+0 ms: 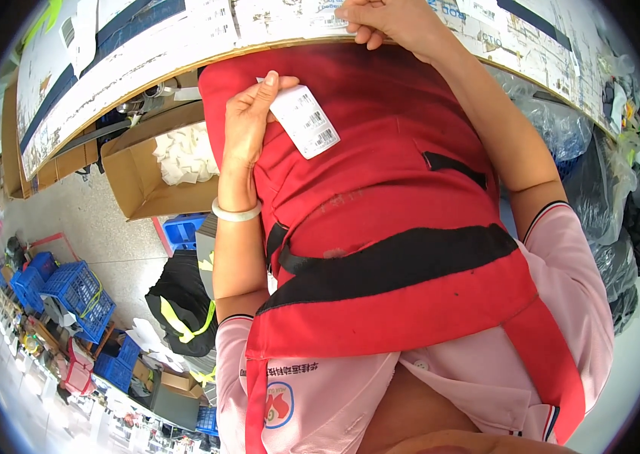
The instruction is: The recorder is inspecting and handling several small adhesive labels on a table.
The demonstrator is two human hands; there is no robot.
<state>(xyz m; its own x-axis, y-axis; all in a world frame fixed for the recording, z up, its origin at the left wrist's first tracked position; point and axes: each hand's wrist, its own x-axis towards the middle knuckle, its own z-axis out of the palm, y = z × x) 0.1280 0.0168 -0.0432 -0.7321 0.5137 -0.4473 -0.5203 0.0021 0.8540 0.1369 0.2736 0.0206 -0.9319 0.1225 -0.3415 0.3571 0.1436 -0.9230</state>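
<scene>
We are observing a white label point(307, 125) being held off the near edge of the bench point(278, 23), on the person's side and in front of the red apron point(403, 200). Its long axis is slanting: the free end is pointing toward the person's body and to the right, while the other end is running back toward the bench's near edge. Its printed face, bearing several barcodes, is facing up.

We are finding the fingers of the left hand point(246, 117) clamped on the label at its upper left corner, the thumb lying uppermost; most of the label is extending past them to the right. A pale bracelet point(236, 212) is circling the left wrist.

The right hand point(392, 24) is hanging over the near edge of the bench, around its middle. Its fingers are curling, with thumb and forefinger close together beside a printed sheet point(326, 24) lying on the bench; we cannot tell whether they are gripping anything.

Under the left part of the near edge, an open cardboard box point(124, 180) is holding a heap of cream-white pieces point(186, 155). Beyond the bench's right end, clear plastic bags point(596, 198) are bunching together, their contents unclear to us. Blue crates point(81, 295) are standing on the floor point(123, 261) at the left.
</scene>
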